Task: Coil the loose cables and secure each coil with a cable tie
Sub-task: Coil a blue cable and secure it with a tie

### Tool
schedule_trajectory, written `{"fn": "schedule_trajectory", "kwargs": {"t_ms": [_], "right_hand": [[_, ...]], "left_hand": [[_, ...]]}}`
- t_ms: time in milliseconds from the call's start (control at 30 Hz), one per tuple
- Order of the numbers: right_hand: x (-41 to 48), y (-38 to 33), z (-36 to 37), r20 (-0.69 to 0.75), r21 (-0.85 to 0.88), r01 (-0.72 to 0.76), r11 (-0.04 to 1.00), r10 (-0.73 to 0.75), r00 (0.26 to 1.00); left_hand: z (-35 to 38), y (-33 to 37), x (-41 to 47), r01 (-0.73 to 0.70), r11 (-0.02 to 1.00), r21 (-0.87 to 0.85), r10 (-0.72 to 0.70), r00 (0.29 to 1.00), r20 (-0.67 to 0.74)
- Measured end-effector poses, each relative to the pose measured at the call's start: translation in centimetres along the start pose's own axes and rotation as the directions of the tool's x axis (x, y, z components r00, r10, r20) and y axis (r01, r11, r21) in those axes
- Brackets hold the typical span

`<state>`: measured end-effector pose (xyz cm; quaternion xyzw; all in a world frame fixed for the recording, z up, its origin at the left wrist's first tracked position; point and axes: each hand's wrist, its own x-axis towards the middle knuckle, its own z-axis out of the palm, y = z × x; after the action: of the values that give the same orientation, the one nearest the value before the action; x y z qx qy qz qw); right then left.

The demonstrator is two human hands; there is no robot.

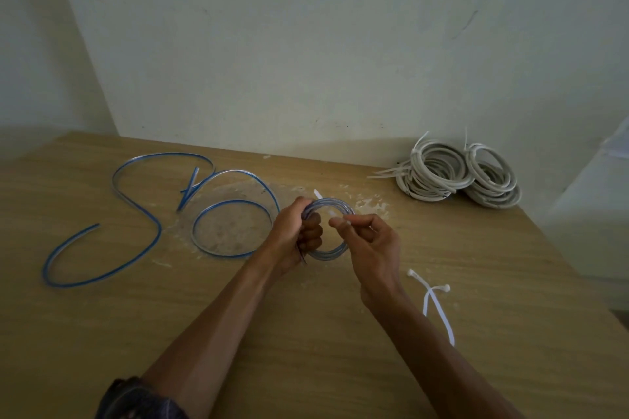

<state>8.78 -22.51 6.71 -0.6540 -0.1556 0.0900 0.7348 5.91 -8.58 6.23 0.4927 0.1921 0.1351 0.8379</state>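
My left hand (299,235) grips a small coil of blue-and-clear cable (332,253) held just above the wooden table (306,333). My right hand (367,245) pinches a white cable tie (335,214) that runs across the top of the coil; its tail (318,194) sticks out behind. Loose blue cable (149,214) trails left from the coil in wide loops over the table.
Two spare white cable ties (434,299) lie crossed on the table right of my right wrist. Two stacks of tied white cable coils (456,173) sit at the back right by the wall. Pale scuffed patches mark the tabletop's middle.
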Motion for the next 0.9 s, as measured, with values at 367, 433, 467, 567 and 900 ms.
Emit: {"fn": "schedule_trajectory", "kwargs": {"t_ms": [367,433,467,567,900], "right_hand": [[0.3,0.1,-0.2,0.049,-0.249,0.209,0.946,-0.203,0.978],[0.5,-0.1,-0.4,0.083,-0.282,0.290,0.915,-0.278,0.957],[0.5,-0.3,-0.5,0.119,-0.273,0.314,0.909,-0.292,0.949],[0.3,-0.5,-0.5,0.251,-0.251,0.376,0.892,-0.315,0.915],[1.6,-1.1,-1.5,-0.050,-0.280,0.460,0.842,-0.491,0.869]], "left_hand": [[-1.6,-0.1,0.4,-0.471,0.742,0.477,0.584,0.803,-0.116],[-1.6,-0.6,0.4,-0.536,0.585,0.609,0.685,0.729,-0.016],[-1.5,-0.7,0.5,-0.545,0.528,0.651,0.708,0.706,0.017],[-1.3,-1.0,0.6,-0.549,0.453,0.702,0.704,0.704,0.096],[0.0,-1.7,0.1,-0.609,0.150,0.779,0.679,0.636,0.366]]}}
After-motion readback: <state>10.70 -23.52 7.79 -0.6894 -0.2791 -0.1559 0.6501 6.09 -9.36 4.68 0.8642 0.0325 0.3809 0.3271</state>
